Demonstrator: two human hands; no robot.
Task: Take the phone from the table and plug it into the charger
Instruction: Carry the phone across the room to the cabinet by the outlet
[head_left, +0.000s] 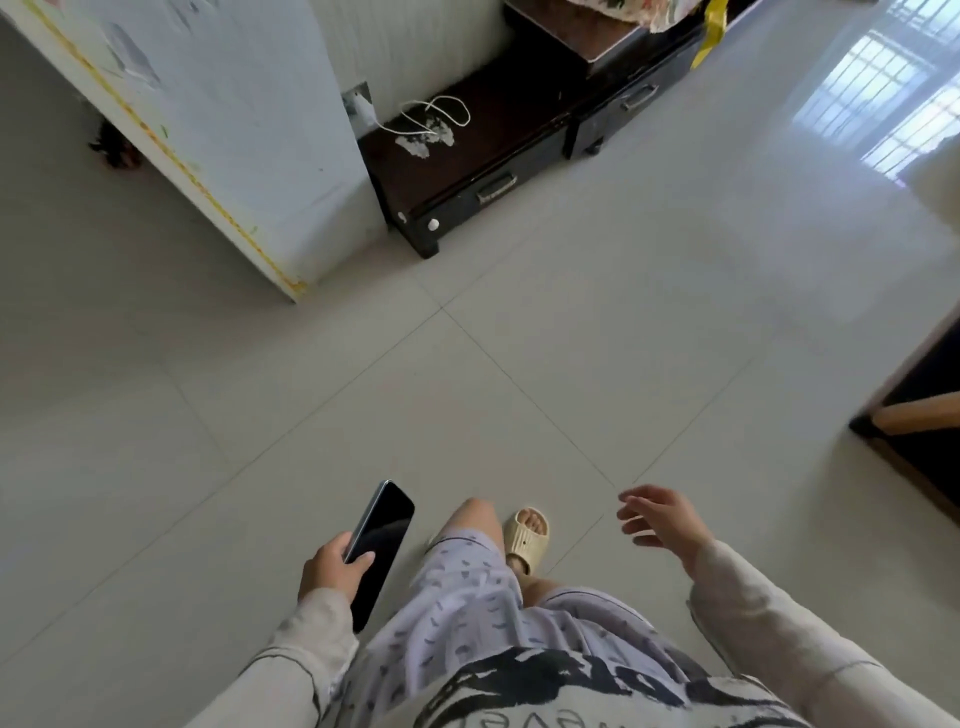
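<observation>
A black phone (383, 540) with a dark screen is in my left hand (332, 569), low in the view and screen up. My right hand (662, 522) hangs free at the right with its fingers apart and nothing in it. Far ahead, a white charger (360, 106) sits in a wall socket beside a tall white appliance. Its white cable (434, 117) lies looped on the top of a low dark cabinet (488, 156). Several floor tiles lie between me and the charger.
The tall white appliance (218, 130) stands at the upper left, next to the dark cabinet with drawers. A dark table edge with a wooden leg (914, 410) juts in at the right. Pale tiled floor (467, 364) stretches ahead. My foot in a beige slipper (527, 535) is below.
</observation>
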